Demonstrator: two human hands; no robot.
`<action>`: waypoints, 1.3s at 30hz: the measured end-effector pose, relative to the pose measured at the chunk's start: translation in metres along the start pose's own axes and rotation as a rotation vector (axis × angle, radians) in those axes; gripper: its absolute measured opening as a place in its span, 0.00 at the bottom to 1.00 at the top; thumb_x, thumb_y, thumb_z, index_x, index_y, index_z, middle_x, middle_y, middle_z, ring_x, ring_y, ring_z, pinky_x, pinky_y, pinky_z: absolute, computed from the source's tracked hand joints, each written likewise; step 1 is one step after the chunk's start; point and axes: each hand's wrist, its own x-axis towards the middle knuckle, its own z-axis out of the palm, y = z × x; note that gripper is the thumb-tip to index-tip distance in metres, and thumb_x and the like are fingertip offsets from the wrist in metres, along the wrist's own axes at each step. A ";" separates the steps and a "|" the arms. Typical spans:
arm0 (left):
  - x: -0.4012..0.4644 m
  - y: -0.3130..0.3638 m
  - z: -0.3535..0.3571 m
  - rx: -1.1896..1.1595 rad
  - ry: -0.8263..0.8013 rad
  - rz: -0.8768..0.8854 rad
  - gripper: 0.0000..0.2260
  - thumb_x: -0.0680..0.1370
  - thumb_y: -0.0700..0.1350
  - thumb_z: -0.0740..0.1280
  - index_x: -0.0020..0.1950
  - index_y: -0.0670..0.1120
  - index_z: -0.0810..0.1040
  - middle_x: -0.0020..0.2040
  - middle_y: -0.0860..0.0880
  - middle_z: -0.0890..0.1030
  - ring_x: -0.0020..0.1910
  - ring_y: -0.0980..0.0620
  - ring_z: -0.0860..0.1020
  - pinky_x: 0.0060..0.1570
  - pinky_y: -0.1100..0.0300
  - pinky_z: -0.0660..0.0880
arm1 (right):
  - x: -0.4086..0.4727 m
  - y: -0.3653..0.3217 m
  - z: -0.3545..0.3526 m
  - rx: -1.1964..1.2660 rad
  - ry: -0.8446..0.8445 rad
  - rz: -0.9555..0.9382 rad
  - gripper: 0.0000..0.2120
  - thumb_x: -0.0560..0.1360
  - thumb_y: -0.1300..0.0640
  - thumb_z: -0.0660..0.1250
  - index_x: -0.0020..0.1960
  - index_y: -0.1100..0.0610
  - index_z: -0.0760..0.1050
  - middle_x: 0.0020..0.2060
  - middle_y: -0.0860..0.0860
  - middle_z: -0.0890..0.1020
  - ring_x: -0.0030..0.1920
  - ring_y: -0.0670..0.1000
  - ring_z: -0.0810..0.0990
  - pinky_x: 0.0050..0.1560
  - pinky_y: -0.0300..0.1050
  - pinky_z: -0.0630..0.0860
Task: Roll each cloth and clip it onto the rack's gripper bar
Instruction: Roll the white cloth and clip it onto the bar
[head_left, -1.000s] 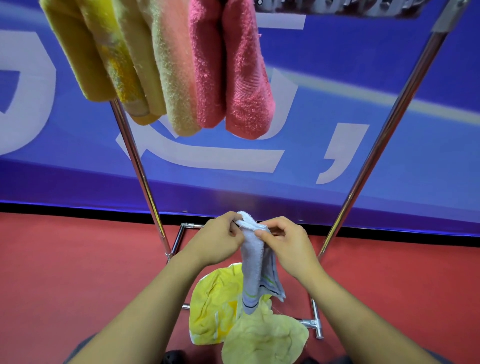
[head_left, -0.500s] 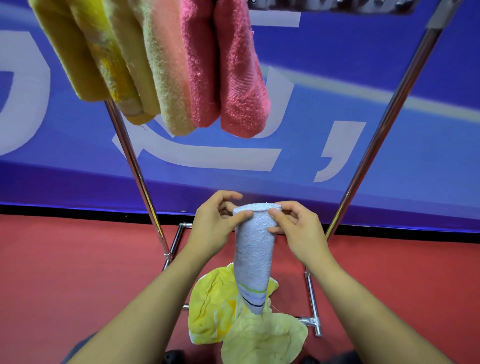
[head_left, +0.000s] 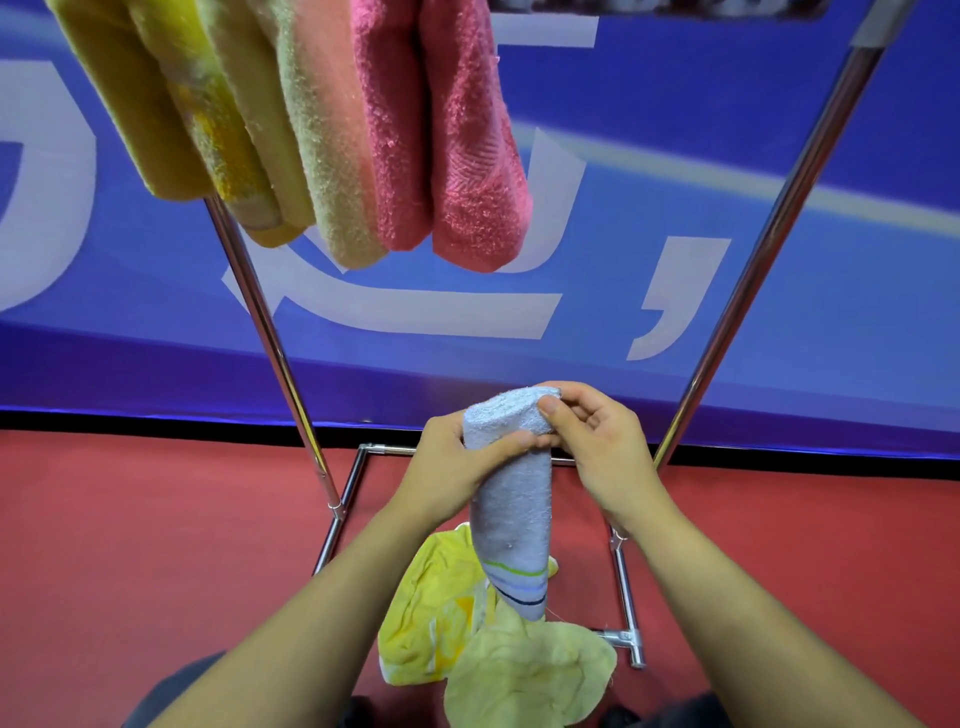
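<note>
A pale grey-blue towel (head_left: 511, 509) with green and dark stripes near its lower end hangs rolled into a tube between my hands. My left hand (head_left: 449, 462) grips its upper part from the left, thumb across the front. My right hand (head_left: 597, 441) pinches the top edge from the right. Several rolled cloths hang clipped from the gripper bar (head_left: 660, 6) at the top: yellow ones (head_left: 171, 114), a peach one (head_left: 327, 145) and pink ones (head_left: 452, 145). The bar is mostly cut off by the frame's top edge.
Two loose yellow cloths (head_left: 498, 654) lie on the red floor (head_left: 130, 545) inside the rack's base frame (head_left: 621, 597). Chrome rack posts rise at left (head_left: 265, 332) and right (head_left: 758, 260). A blue banner (head_left: 779, 156) stands behind.
The loosely hanging towel has been wound into a tighter tube. My hands shifted slightly right and up, and the right hand now pinches the top edge.
</note>
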 end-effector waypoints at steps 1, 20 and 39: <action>0.000 0.001 0.003 0.009 0.043 0.001 0.08 0.75 0.41 0.76 0.52 0.51 0.86 0.50 0.53 0.88 0.49 0.60 0.84 0.50 0.65 0.78 | 0.000 0.000 0.000 -0.004 0.007 0.002 0.07 0.80 0.63 0.66 0.52 0.55 0.82 0.41 0.49 0.86 0.40 0.50 0.84 0.48 0.44 0.82; 0.003 0.023 -0.001 0.031 0.150 0.090 0.11 0.73 0.40 0.78 0.51 0.53 0.86 0.46 0.59 0.87 0.49 0.62 0.85 0.48 0.68 0.77 | 0.002 0.038 0.011 -0.172 -0.190 0.089 0.27 0.67 0.65 0.81 0.63 0.54 0.77 0.55 0.49 0.86 0.57 0.48 0.85 0.56 0.46 0.80; 0.022 0.048 -0.023 0.069 0.270 0.067 0.04 0.72 0.45 0.79 0.46 0.50 0.88 0.42 0.55 0.88 0.42 0.60 0.82 0.47 0.59 0.80 | -0.021 0.124 0.027 -0.189 -0.226 0.375 0.09 0.67 0.63 0.81 0.39 0.58 0.81 0.33 0.45 0.84 0.35 0.41 0.80 0.37 0.39 0.76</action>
